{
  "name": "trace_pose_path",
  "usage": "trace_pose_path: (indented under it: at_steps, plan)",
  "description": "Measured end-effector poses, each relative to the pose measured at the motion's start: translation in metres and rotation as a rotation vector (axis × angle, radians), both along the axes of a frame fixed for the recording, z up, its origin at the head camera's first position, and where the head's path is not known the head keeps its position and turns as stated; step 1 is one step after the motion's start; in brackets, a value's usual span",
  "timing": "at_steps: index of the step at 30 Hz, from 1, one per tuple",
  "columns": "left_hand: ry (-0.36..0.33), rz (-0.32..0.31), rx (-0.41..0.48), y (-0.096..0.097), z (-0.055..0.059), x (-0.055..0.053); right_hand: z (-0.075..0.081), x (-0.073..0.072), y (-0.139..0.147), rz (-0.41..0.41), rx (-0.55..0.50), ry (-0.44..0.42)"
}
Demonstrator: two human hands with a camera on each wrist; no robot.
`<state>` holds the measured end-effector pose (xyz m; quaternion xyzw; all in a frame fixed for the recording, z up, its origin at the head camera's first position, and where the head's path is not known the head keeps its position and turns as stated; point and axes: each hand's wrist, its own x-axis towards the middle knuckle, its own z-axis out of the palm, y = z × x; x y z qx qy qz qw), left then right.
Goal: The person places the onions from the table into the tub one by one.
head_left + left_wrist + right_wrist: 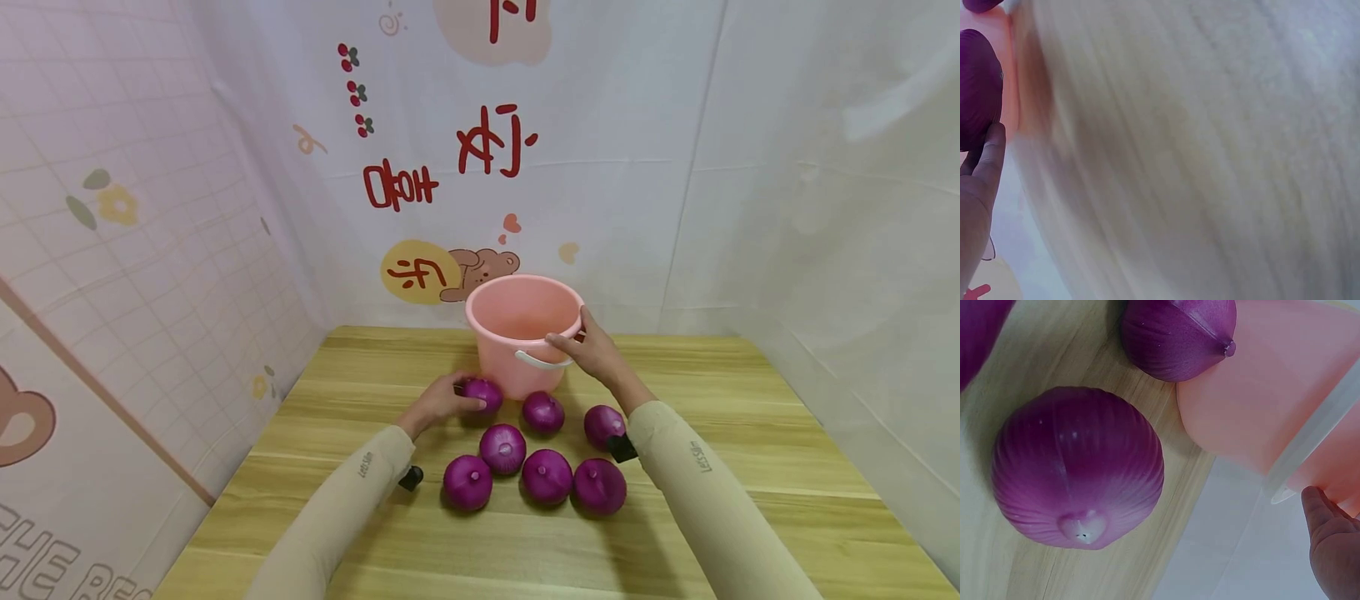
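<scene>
A pink bucket (517, 367) with a white handle (542, 361) stands upright at the back of the table. My right hand (596, 346) holds its rim on the right side; in the right wrist view only part of that hand (1333, 544) shows. Just left of the bucket's base, my left hand (442, 400) grips a purple onion (483, 397), its fingers curled around the far side. The left wrist view shows this onion (979, 90) at its edge, against the pink wall. Another onion (543, 413) lies right in front of the bucket.
Several more purple onions lie in front on the wooden table (360, 533), among them one in the middle (502, 449), one at front left (468, 482) and one by the right forearm (603, 427). A printed white curtain (622, 167) hangs behind.
</scene>
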<state>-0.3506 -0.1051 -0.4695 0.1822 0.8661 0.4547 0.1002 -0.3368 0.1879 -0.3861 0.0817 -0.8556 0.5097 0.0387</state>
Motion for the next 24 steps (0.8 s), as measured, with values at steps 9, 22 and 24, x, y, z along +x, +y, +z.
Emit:
trace_pose_path:
  at_steps: [9,22,24]
  plan:
    - [-0.015,0.036,0.049,-0.008,0.012,-0.004,0.0,0.0,-0.001,-0.004,0.003,-0.016]
    - [-0.03,0.087,0.119,-0.024,0.038,-0.008,0.0,0.0,-0.001,-0.003,0.012,-0.01]
    - [-0.037,0.089,0.133,-0.025,0.043,-0.008,0.0,0.0,-0.001,-0.005,0.01,-0.007]
